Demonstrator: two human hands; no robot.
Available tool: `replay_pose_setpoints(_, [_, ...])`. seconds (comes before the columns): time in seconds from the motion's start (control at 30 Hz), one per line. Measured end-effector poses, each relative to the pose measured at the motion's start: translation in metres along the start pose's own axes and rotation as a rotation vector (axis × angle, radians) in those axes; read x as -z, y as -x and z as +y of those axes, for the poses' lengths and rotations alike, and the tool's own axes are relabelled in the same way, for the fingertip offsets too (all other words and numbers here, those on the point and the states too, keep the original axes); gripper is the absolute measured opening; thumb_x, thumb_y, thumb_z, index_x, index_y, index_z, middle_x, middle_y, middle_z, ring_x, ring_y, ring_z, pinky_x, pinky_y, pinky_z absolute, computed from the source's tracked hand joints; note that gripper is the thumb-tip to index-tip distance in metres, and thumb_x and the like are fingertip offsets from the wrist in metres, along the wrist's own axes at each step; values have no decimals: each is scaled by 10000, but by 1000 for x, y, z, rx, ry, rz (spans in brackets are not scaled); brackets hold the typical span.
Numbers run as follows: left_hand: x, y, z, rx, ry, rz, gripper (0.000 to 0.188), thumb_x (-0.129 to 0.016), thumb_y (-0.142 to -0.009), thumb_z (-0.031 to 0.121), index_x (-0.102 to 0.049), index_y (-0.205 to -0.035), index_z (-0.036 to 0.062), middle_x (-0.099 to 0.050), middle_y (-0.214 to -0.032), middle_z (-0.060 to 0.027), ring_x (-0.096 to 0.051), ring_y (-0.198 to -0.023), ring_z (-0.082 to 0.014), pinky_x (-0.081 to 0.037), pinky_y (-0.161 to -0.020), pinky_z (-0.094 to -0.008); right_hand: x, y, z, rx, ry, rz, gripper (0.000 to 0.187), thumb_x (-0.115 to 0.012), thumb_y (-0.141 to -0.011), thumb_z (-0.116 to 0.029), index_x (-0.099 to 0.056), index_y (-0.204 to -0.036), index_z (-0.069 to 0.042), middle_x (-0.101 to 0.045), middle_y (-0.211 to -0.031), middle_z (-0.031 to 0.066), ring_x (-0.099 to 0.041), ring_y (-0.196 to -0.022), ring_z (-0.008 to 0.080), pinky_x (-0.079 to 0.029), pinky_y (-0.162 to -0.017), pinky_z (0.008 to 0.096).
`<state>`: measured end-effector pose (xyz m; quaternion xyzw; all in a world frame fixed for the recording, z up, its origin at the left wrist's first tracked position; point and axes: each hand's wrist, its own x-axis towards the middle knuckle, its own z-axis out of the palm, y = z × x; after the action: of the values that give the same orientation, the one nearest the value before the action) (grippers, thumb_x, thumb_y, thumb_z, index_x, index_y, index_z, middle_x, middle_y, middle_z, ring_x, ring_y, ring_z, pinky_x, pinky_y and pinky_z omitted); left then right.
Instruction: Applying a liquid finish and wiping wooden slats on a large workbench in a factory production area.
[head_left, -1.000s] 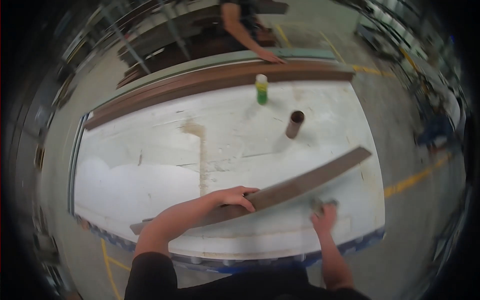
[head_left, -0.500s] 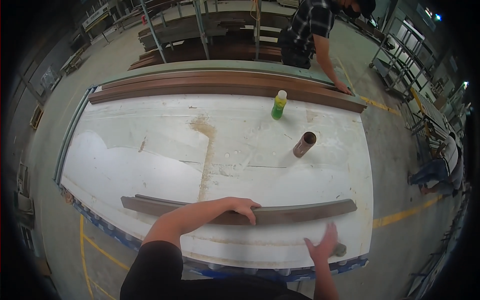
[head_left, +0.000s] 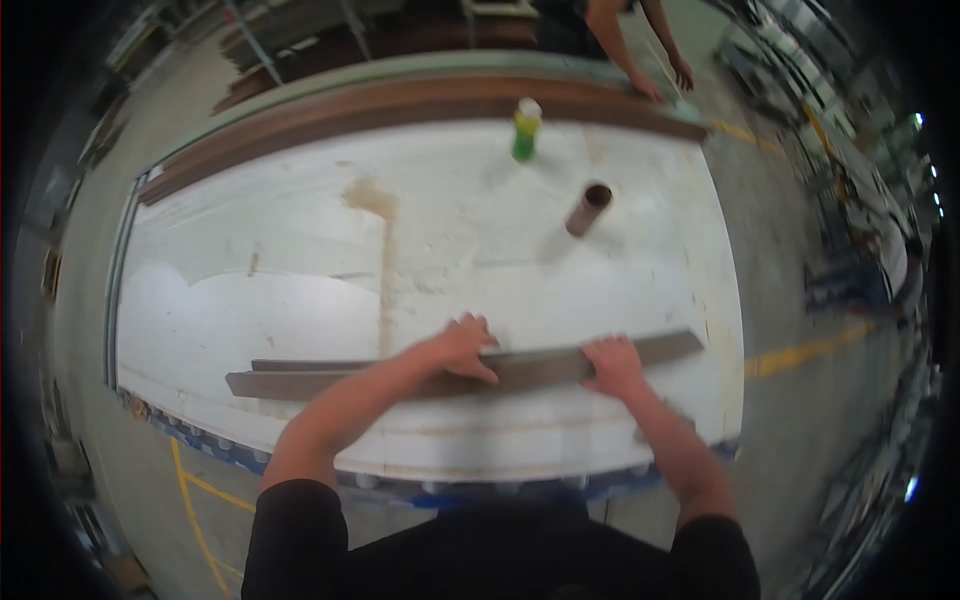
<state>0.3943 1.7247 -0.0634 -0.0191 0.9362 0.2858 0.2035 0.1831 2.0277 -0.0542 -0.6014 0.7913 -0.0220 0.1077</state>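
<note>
A long brown-grey wooden board (head_left: 540, 370) lies along the near side of the white-topped table (head_left: 300, 310). Behind its left part shows the edge of a second board (head_left: 310, 366). My left hand (head_left: 462, 348) is over the front board near its middle, thumb against it and fingers spread past the far edge. Further right, my right hand (head_left: 612, 366) is closed over the same board's upper edge. A small greyish lump (head_left: 650, 432), blurred and partly hidden, sits by my right forearm.
A green bottle with a white cap (head_left: 525, 130) and a brown tube (head_left: 588, 210) stand beyond the boards. Long brown planks (head_left: 400, 105) line the table's far edge, where a co-worker's hand (head_left: 648, 88) rests. Another person (head_left: 885, 265) is at the far right.
My right hand has moved from beside the greyish lump up onto the board. My left hand's fingers have lifted and spread. The board's right end is tilted farther away; the view has shifted.
</note>
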Motion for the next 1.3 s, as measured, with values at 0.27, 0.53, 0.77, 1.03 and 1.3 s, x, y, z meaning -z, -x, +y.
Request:
replay_pose_setpoints(0.27, [-30,53,45,119,-28,320,749,-779,-887,485,-546,-1464,69,-633,-1207,-144,-585,-1142,-340,-426,-1020,-491,-12,82,16,-419,-113,516,922,-887,-760,-353,-457,-1522,-61,-463,-1547,218,-436,-1416,438,-282,-1207,593])
replay_pose_setpoints(0.53, [-73,65,71,81,-156,400,564,-846,-800,358,-707,-1284,105,-664,-1178,-92,-603,-1146,-300,-409,-1022,-470,-105,252,34,-1100,-284,439,980,-858,-761,-497,-446,-1541,-69,-434,-1538,333,-442,-1399,526,-429,-1107,572])
replay_pose_setpoints(0.77, [-72,58,85,97,-198,427,575,-838,-817,344,-690,-1312,90,-683,-1205,-88,-616,-1152,-283,-417,-1034,-460,-94,263,47,-1142,-346,363,799,-859,-753,-428,-579,-1411,-70,-647,-1278,226,-613,-1181,424,-481,-1019,557])
replay_pose_setpoints(1.03, [-107,52,126,323,-440,630,748,-820,-849,252,-506,-1513,111,-572,-1412,-122,-524,-1309,-332,-371,-1113,-511,-40,238,33,-899,-1189,563,540,-805,-885,-236,-608,-1315,26,-709,-1138,108,-682,-1020,203,-541,-898,361])
replay_pose_setpoints(1.3, [-116,27,123,392,-455,531,942,-899,-652,172,-484,-1494,102,-565,-1291,-125,-543,-1203,-322,-424,-1033,-485,-61,163,55,-740,-2161,830,571,-807,-921,-215,-570,-1391,5,-673,-1255,87,-649,-1153,201,-494,-1001,341])
